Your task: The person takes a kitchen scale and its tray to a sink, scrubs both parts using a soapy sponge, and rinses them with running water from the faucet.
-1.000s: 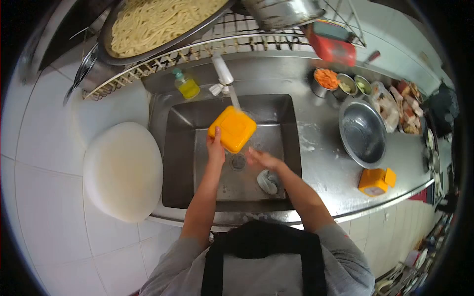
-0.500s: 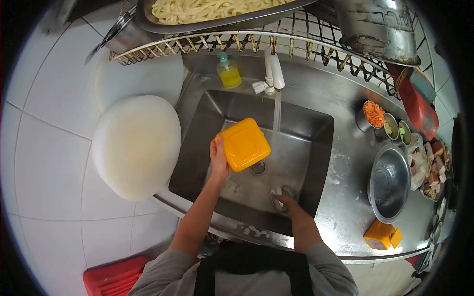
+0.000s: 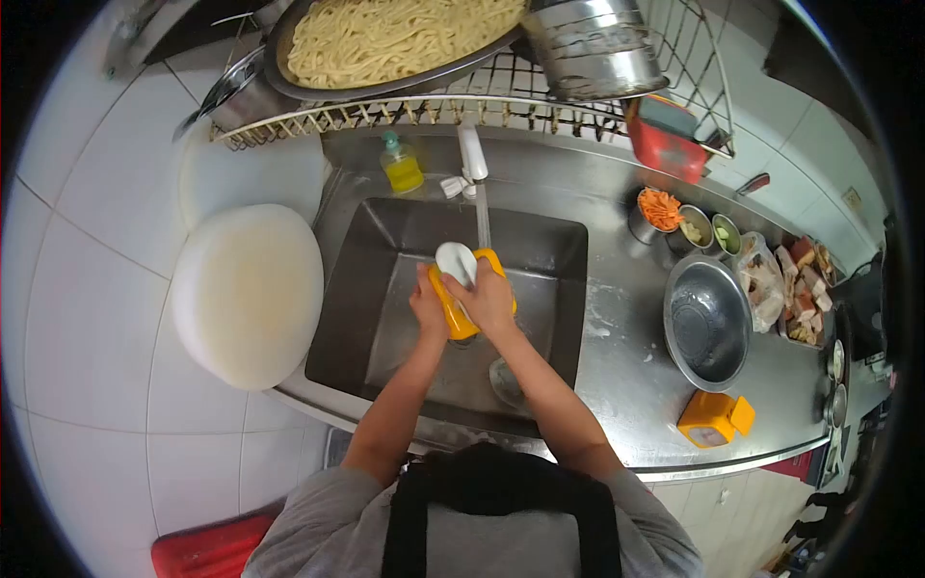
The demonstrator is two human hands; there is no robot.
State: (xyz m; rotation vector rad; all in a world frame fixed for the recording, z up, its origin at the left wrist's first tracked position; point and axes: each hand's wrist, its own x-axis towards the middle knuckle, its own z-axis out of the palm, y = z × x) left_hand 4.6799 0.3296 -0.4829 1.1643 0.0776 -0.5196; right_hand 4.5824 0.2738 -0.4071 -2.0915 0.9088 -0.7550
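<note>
Over the sink (image 3: 337, 318), my left hand (image 3: 430, 303) grips the left side of a yellow plastic container (image 3: 455, 316) with rounded corners. My right hand (image 3: 491, 299) is closed on a white sponge (image 3: 455, 262), an oval pad, and presses it against the container. The hands and the sponge cover much of the container's face. Water runs from the white faucet (image 3: 472, 154) just behind the container. A small clear bowl (image 3: 503, 381) lies on the sink floor, below my right forearm.
Left of the sink stand round white boards (image 3: 251, 299). A soap bottle (image 3: 402, 164) is behind it. The right counter holds a metal bowl (image 3: 706, 323), a cup of shredded carrot (image 3: 658, 210) and a yellow box (image 3: 711, 419). A rack (image 3: 385, 114) with noodles (image 3: 395, 43) hangs above.
My right hand has risen from the sink floor with the white sponge and now presses it on the container. The container has tilted in my left hand. The view has shifted right.
</note>
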